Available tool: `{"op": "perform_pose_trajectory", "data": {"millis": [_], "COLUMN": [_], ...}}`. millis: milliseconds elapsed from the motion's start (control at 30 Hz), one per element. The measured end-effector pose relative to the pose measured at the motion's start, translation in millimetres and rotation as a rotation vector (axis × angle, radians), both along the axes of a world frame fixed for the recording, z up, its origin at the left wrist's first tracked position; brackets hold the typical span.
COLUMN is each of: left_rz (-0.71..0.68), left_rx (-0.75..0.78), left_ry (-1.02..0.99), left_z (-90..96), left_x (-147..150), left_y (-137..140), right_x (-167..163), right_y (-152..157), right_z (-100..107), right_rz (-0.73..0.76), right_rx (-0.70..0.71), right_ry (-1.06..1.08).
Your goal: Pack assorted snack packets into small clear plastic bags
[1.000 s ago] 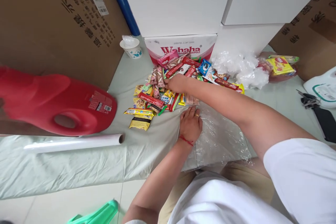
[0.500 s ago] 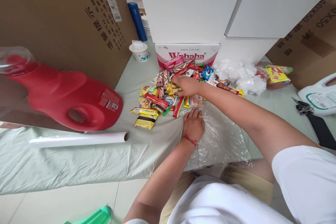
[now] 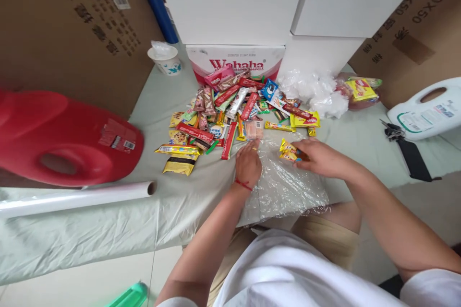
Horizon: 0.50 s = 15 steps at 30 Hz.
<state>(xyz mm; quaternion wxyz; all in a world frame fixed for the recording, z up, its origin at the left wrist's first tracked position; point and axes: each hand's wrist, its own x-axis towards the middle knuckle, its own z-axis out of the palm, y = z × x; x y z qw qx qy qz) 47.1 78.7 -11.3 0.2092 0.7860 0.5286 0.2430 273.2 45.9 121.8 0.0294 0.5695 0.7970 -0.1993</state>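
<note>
My right hand (image 3: 317, 157) is closed on a yellow snack packet (image 3: 289, 150), held over a sheet of clear plastic film (image 3: 284, 187). My left hand (image 3: 248, 163) lies on the left edge of the film with its fingers stretched out. Its fingertips reach the near side of a pinkish wrapped snack (image 3: 254, 130). Behind both hands spreads a heap of wrapped snack bars (image 3: 226, 100) in red, brown, yellow and blue. A yellow bar (image 3: 280, 126) lies to the right of the pinkish snack, just beyond the film.
A red jug (image 3: 72, 139) and a white roll (image 3: 79, 200) occupy the left side. A Wahaha box (image 3: 236, 60) backs the heap. Crumpled clear plastic (image 3: 317, 93), a white jug (image 3: 425, 110) and keys with a black strap (image 3: 410, 153) are on the right. A paper cup (image 3: 166, 60) stands back left.
My right hand has come back from the heap toward the right and nearer me, with a yellow snack packet in it. My left hand stays on the film. The view has shifted.
</note>
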Motion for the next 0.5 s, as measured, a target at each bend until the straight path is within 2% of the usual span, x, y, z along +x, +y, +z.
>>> {"op": "perform_pose_trajectory", "data": {"millis": [100,233,367,500], "left_rz": [-0.008,-0.009,-0.004,0.001], "left_rx": [0.022,0.055,0.061,0.064], "left_ry": [-0.018,-0.058,-0.084,-0.068], "left_z": [-5.1,-10.0,-10.6,-8.0], "left_x": [-2.4,-5.4,-5.7,-5.1], "left_y": [1.7,3.6,5.6,6.1], "right_x": [-20.8,-45.0,-44.0,-37.2], "right_y": [-18.1,-22.5,-28.4,-34.1], "right_z": [-12.0,-34.6,-56.5,-69.2], "right_rz": [0.076,0.113,0.059,-0.016], "right_rx": [0.011,0.062,0.125,0.157], "right_ry": [-0.115,-0.12,-0.055,0.016]}}
